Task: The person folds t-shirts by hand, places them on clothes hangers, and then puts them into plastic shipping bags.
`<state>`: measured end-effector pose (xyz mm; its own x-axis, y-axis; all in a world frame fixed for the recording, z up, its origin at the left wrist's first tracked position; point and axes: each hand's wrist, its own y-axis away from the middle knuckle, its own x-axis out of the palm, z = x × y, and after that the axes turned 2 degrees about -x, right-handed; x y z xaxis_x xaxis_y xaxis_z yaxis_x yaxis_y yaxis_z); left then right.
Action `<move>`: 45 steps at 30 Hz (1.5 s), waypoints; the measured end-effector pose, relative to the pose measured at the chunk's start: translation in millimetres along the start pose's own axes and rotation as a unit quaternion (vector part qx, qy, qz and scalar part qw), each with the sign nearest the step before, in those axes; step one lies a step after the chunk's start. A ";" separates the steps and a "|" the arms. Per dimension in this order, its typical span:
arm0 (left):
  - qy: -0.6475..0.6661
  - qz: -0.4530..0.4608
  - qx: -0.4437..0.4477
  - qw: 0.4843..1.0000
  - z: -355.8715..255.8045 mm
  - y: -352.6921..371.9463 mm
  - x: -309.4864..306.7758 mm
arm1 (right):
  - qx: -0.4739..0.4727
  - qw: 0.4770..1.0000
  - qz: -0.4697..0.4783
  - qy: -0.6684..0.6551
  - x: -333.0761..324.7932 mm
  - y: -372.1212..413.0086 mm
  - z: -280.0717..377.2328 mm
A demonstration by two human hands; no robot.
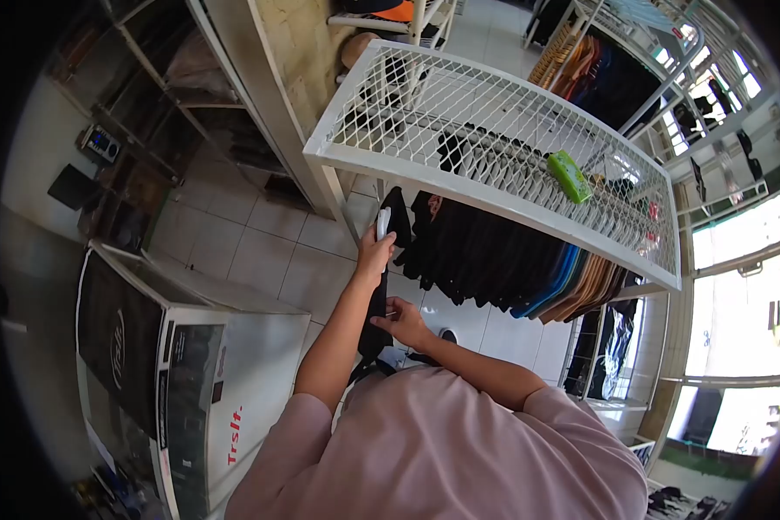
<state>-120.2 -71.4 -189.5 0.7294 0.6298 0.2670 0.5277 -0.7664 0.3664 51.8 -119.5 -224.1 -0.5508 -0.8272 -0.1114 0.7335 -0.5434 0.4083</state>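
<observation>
My left hand is closed around a white hanger and holds it up beside the near left end of a clothes rack. A black garment hangs from it, narrow and nearly edge-on to me. Lower down, my right hand has its thumb and curled fingers at the garment's edge, seemingly gripping the cloth. Just right of the hanger, a row of black clothes hangs close together, with blue and brown ones at the far right.
A white mesh shelf tops the rack and bears a green packet. To my left stands a glass display case with red lettering. Shelving lines the left wall, beside a post. More clothes hang at the back.
</observation>
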 end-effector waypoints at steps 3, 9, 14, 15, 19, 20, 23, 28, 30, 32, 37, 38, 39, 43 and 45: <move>-0.072 0.012 0.044 0.996 18.9 -30.5 -5.1 | -0.002 0.998 -0.058 -0.030 3.6 -37.2 -35.1; -0.168 0.060 0.056 0.982 28.7 -40.7 -19.4 | -0.020 0.990 -0.128 -0.063 -21.4 -101.3 -45.1; -0.268 0.035 0.136 0.953 44.8 -39.8 -36.7 | -0.067 0.981 -0.162 -0.082 -60.4 -137.4 -7.2; -0.261 0.040 0.128 0.956 43.9 -39.9 -37.7 | -0.074 0.979 -0.162 -0.101 -67.1 -142.7 2.5; -0.221 0.061 0.105 0.968 49.1 -50.9 -35.1 | -0.098 0.970 -0.219 -0.045 -85.1 -167.6 12.9; -0.208 0.063 0.101 0.971 54.4 -55.1 -35.2 | -0.084 0.971 -0.219 -0.044 -89.0 -167.6 16.1; -0.189 0.076 0.095 0.974 46.2 -54.9 -26.7 | -0.050 0.976 -0.206 -0.053 -94.6 -155.5 50.7; -0.235 0.070 0.101 0.964 52.5 -76.4 -20.3 | -0.068 0.970 -0.214 -0.096 -96.5 -181.7 13.0; -0.249 0.068 0.123 0.958 55.3 -88.6 -14.8 | -0.038 0.974 -0.216 0.054 -96.1 -164.1 27.7; -0.247 0.068 0.175 0.951 62.5 -103.9 -8.9 | -0.050 0.961 -0.237 0.136 -91.9 -137.9 47.3; -0.214 0.106 0.142 0.961 73.4 -113.2 1.9 | -0.168 0.810 -0.474 0.302 -89.4 -86.6 29.5; -0.206 0.106 0.145 0.962 79.5 -115.8 5.1 | -0.137 0.808 -0.489 0.298 -93.4 -80.1 24.8; -0.200 0.106 0.148 0.963 79.6 -114.8 10.6 | -0.133 0.813 -0.487 0.289 -97.7 -77.4 17.8; -0.261 0.153 0.178 0.936 75.4 -100.6 40.2 | -0.129 0.838 -0.448 0.285 -110.5 -67.2 2.6; -0.284 0.174 0.201 0.921 76.2 -94.2 53.6 | -0.131 0.849 -0.425 0.286 -112.6 -64.0 2.4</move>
<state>-97.7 25.0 -277.6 0.9350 0.2569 -0.2444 0.2542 -0.9662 -0.0433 65.9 8.7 -235.6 -0.6967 -0.0137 -0.7172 0.2720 -0.9302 -0.2465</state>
